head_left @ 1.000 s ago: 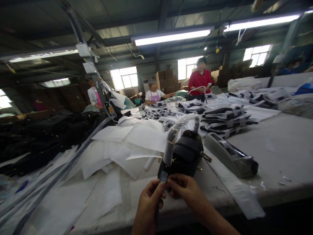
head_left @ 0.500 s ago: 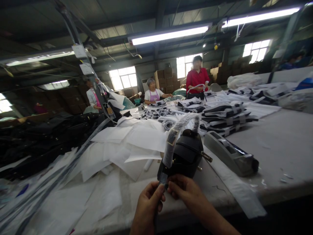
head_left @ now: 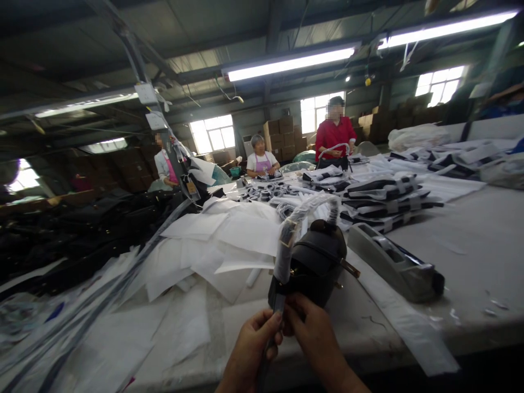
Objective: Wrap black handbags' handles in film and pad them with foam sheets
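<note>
fingers (head_left: pixel 273 322) of both hands pinch a dark strap end at the near corner of the black handbag (head_left: pixel 317 262) on the desk (head_left: pixel 470 245); handle (head_left: pixel 303 215) already wrapped, strap apparently not, judging by looks

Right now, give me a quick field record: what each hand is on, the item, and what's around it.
left hand: pinching a narrow dark strap at the bag's base
right hand: fingertips on the same strap, beside the left
item: black handbag, upright, handle wrapped in clear film
right of bag: grey tape dispenser
left of bag: loose white sheets
far end: other people at the table
</note>
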`<action>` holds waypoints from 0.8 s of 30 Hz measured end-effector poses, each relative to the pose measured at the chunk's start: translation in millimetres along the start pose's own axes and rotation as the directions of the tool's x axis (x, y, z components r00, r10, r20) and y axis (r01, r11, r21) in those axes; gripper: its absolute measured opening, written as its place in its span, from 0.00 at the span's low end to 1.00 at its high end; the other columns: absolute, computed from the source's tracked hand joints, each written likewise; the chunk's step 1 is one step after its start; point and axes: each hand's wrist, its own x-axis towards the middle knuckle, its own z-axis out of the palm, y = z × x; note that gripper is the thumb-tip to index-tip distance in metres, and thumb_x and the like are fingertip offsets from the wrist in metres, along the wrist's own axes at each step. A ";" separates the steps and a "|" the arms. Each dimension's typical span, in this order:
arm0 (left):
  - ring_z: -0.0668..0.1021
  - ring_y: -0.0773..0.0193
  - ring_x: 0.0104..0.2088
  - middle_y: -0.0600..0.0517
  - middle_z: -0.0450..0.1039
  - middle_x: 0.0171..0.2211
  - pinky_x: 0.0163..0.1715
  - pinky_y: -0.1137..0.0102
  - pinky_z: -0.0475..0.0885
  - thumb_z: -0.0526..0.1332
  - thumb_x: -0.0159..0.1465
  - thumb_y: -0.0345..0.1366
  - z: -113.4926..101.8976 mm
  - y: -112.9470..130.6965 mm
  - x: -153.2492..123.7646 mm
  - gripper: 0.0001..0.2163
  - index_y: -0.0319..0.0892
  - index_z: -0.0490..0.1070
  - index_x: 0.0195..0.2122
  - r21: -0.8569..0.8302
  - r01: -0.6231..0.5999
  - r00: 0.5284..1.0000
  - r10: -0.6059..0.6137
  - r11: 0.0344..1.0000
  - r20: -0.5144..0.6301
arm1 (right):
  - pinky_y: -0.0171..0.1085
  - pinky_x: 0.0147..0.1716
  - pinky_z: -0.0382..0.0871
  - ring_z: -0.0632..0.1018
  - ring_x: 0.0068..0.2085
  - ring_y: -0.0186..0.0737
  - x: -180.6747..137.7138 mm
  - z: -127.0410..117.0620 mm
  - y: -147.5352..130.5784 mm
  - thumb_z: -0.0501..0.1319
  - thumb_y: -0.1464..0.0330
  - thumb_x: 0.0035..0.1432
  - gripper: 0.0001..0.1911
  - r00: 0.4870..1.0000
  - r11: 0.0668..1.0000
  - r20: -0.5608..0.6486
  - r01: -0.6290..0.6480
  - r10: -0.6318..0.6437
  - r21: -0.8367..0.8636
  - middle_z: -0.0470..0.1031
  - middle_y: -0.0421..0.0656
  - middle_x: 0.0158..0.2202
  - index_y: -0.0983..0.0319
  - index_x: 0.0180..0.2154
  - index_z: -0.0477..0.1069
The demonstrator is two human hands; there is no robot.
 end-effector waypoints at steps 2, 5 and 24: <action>0.63 0.79 0.17 0.55 0.69 0.23 0.14 0.81 0.50 0.75 0.48 0.49 1.7 -1.5 0.3 0.21 0.37 0.72 0.29 -0.024 -0.008 1.000 0.009 1.000 0.023 | 0.38 0.29 0.67 0.79 0.30 0.46 3.0 -1.4 -0.3 0.59 0.63 0.57 0.09 1.000 0.999 -0.020 0.009 -0.010 -0.044 0.79 0.43 0.27 0.59 0.33 0.75; 0.66 0.78 0.20 0.53 0.70 0.27 0.14 0.81 0.52 0.76 0.47 0.49 3.8 -5.1 1.1 0.22 0.36 0.73 0.29 -0.042 -0.014 0.999 0.016 0.999 0.033 | 0.38 0.31 0.67 0.79 0.32 0.47 6.3 -3.6 -2.1 0.59 0.66 0.54 0.08 1.000 0.995 -0.020 0.021 -0.023 -0.101 0.80 0.44 0.28 0.59 0.32 0.77; 0.66 0.78 0.16 0.57 0.66 0.21 0.13 0.81 0.50 0.75 0.47 0.50 2.9 -1.5 -5.8 0.23 0.38 0.71 0.32 -0.097 0.030 0.998 -0.025 0.995 0.059 | 0.28 0.22 0.58 0.63 0.20 0.25 6.7 -17.6 -13.6 0.67 0.68 0.52 0.24 0.778 0.768 0.616 -0.468 0.122 0.438 0.77 0.44 0.31 0.61 0.53 0.75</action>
